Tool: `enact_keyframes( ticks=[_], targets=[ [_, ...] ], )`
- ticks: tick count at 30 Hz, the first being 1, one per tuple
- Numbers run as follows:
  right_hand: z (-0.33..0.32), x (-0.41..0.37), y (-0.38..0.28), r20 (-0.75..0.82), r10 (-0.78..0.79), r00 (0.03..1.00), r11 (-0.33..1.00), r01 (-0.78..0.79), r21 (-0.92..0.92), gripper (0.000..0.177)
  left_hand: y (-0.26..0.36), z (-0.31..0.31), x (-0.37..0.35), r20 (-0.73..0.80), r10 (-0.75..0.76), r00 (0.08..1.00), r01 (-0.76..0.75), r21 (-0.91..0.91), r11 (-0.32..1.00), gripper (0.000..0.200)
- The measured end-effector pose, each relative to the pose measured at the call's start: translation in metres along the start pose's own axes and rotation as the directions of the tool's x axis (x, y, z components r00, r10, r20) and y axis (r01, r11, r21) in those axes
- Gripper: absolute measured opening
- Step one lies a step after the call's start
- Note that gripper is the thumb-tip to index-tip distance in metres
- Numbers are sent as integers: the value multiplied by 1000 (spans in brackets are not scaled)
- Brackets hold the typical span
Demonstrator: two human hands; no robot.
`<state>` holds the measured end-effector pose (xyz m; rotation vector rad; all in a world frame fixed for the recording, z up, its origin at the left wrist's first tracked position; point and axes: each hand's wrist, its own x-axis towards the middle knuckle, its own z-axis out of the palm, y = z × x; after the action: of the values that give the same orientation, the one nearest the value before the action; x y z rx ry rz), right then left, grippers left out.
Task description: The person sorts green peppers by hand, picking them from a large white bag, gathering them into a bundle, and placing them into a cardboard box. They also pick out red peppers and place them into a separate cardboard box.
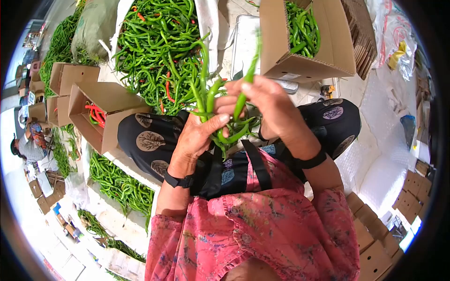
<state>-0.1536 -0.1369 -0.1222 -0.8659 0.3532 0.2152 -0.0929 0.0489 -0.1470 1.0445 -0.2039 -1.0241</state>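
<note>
My left hand is closed around several green peppers over my lap; their ends stick out above and below the fingers. Beside it, my right hand pinches one long green pepper, whose upper end is blurred. The fingertips of the two hands are close together, and whether they touch is hard to make out. Beyond my left hand lies a big heap of green peppers with some red ones, on white sacking.
An open carton of green peppers stands ahead right, beside a pale tray. A smaller carton with red peppers is left of my knee. More peppers lie at left. Another person is at far left.
</note>
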Motion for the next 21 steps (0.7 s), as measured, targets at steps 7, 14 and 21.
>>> enact_keyframes(
  ticks=[7, 14, 21],
  targets=[
    [-28, 7, -6, -93, -120, 988, 991, 125, 51, 31, -2, -14, -6, -131, 12, 991, -29, -130, 991, 43],
    [-28, 15, 10, -166, -3, 986, 994, 22, 112, 34, -3, -22, -6, -164, 1, 986, -28, -165, 986, 50],
    [-6, 9, 42, 81, -114, 990, 969, 128, -213, 24, -8, -20, 4, -141, 36, 989, -80, -316, 945, 60]
  ],
)
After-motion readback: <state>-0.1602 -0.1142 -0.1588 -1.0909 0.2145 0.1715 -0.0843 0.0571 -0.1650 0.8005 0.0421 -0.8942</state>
